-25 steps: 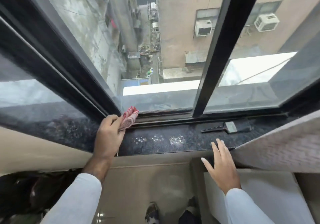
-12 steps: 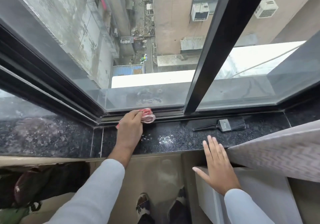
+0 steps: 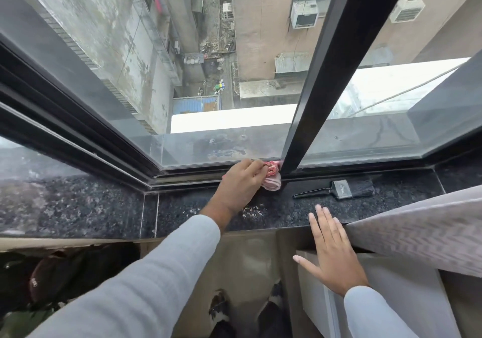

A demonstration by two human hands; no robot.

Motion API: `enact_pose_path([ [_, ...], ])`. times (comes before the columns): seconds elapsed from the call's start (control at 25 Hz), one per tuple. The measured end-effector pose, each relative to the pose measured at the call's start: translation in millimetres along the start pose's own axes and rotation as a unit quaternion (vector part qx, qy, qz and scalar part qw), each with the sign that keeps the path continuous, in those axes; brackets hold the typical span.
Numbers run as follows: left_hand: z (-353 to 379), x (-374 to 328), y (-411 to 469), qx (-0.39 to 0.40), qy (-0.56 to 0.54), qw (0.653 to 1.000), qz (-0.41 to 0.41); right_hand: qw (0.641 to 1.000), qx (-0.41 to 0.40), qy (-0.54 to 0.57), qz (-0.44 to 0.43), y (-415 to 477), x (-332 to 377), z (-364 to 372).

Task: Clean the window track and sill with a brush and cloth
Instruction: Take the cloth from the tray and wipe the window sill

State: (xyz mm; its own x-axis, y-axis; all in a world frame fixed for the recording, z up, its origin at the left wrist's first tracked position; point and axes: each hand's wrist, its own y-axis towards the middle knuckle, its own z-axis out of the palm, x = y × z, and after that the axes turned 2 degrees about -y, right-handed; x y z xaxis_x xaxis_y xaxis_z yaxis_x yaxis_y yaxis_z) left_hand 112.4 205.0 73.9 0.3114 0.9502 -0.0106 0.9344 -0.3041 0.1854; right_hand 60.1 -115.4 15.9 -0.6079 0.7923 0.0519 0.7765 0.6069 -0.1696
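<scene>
Right now my left hand (image 3: 241, 185) is closed around a bunched red-and-white cloth (image 3: 272, 178), pressing it into the window track (image 3: 193, 177) at the foot of the dark vertical frame bar (image 3: 336, 71). From my view the cloth touches the base of that bar and overhangs the back edge of the black speckled sill (image 3: 104, 207). My right hand (image 3: 331, 249) holds nothing; it lies flat and open, fingers spread, with the fingertips on the sill's front edge and the palm over the ledge below. A dark paintbrush (image 3: 339, 190) lies flat on the sill just right of the cloth, handle pointing left, bristles to the right, apart from both hands. A pale patterned curtain (image 3: 422, 236) hangs in at the right, beside my right hand. White specks of debris (image 3: 251, 211) sit on the sill near my left wrist.
</scene>
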Motion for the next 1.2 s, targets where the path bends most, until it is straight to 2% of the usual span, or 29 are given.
enact_pose_path([
  [0.12,-16,41,-44,0.014,0.016,1.000,-0.017,1.000,0.011,0.005,0.001,0,-1,-4],
  [0.16,-20,58,-69,0.007,0.015,0.999,-0.049,1.000,0.011,0.004,0.001,1,0,-5],
  [0.24,-30,89,-116,-0.015,-0.015,0.986,-0.163,1.000,0.012,-0.002,0.000,2,0,-5],
  [0.32,-40,104,-139,-0.026,-0.075,0.960,-0.267,1.000,0.013,0.001,0.001,2,1,-6],
  [0.44,-71,87,-140,-0.082,-0.184,0.915,-0.350,1.000,0.018,-0.011,-0.002,1,1,-7],
  [0.52,-87,69,-153,-0.114,-0.216,0.879,-0.409,1.000,0.019,-0.020,-0.006,1,1,-7],
  [0.64,-70,50,-192,-0.037,-0.246,0.824,-0.509,1.000,0.019,-0.020,-0.003,2,2,-7],
  [0.68,-60,48,-198,-0.013,-0.232,0.819,-0.525,1.000,0.018,-0.017,-0.002,2,2,-7],
  [0.76,-49,43,-190,-0.007,-0.225,0.795,-0.563,1.000,0.019,-0.019,-0.007,3,3,-6],
  [0.88,-39,24,-154,0.027,-0.172,0.815,-0.552,1.000,0.020,-0.021,-0.007,3,1,-4],
  [1.2,-9,-62,-37,0.031,-0.269,0.877,-0.398,1.000,0.027,-0.014,-0.005,2,-2,-2],
])
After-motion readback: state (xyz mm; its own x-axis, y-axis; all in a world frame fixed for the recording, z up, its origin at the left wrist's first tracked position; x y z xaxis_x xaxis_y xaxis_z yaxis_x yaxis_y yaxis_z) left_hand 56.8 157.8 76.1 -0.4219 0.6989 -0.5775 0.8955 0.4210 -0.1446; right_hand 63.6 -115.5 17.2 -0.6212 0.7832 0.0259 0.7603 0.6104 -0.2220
